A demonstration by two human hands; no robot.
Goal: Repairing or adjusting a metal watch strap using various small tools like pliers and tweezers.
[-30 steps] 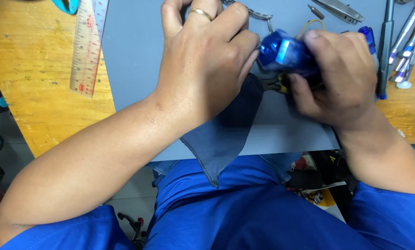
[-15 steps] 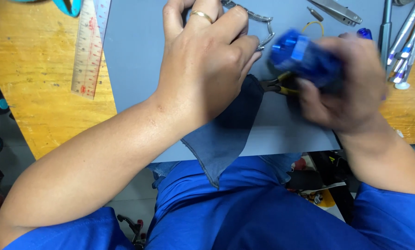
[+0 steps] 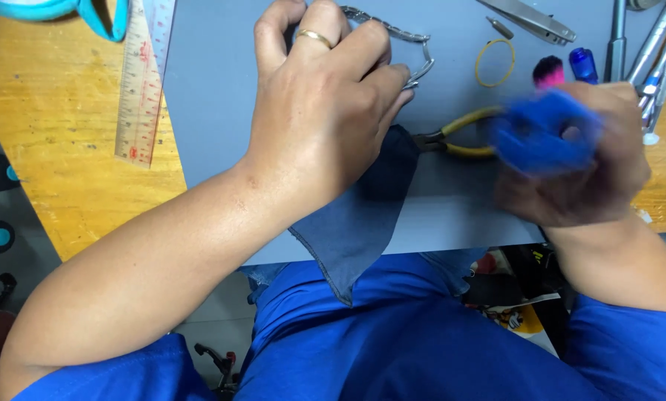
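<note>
shifted rightward, right hand grips one blurred blue object, perhaps a tool; left hand pinches one metal bracelet.

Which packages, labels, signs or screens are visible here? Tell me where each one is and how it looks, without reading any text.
No screens or signs.
Ruler: printed scale, lying at upper left across the edge between the wooden table and the grey mat; long pale strip with red and dark marks.
Printed package or paper: below the table edge, lower right; partly hidden, white, yellow and dark colours, kind unclear.
</note>
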